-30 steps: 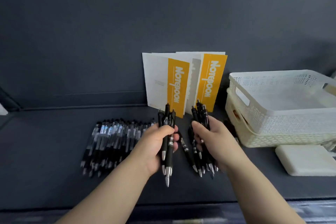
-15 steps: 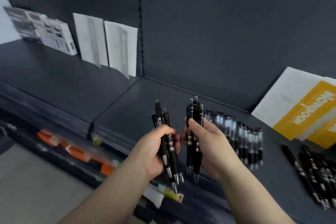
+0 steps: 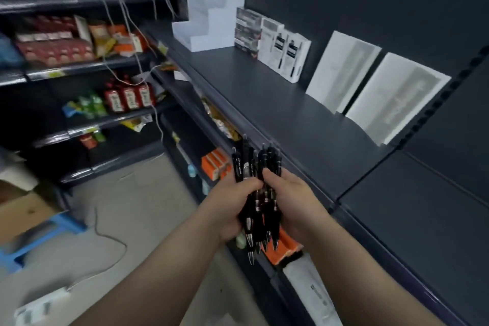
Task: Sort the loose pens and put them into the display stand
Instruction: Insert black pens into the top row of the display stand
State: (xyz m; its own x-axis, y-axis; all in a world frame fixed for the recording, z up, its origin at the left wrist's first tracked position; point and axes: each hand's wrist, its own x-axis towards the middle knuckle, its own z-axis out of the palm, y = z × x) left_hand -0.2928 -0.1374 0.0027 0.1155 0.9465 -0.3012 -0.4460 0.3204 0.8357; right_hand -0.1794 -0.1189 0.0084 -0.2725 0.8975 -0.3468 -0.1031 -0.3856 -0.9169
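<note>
Left hand point(image 3: 231, 202) and right hand point(image 3: 289, 200) clamped on one bundle of pens point(image 3: 252, 164)

Both hands are pressed close together, fingers curled round the same black bundle. Clicker ends point up, and silver tips poke out below the palms. The bundle is held in the air just in front of the dark shelf point(image 3: 277, 103) edge, not resting on it. Pen count can't be told because they overlap.

White stepped display stand point(image 3: 211, 26) sits at the far end of that shelf, well apart from the hands. Its tiers look unfilled from here. Just beside it are small boxes point(image 3: 280, 45), then two white sheets point(image 3: 344, 71) leaning on the back panel. Lower shelves hold orange packets point(image 3: 215, 164) and snack bags point(image 3: 103, 37), blurred.

Step, my read: pens are gathered and this is the carry to the stand, with none placed yet. The next move calls for getting the bundle over a tier with tips kept down. One hand then has to free up and feed pens in while the other keeps the rest from slipping.
</note>
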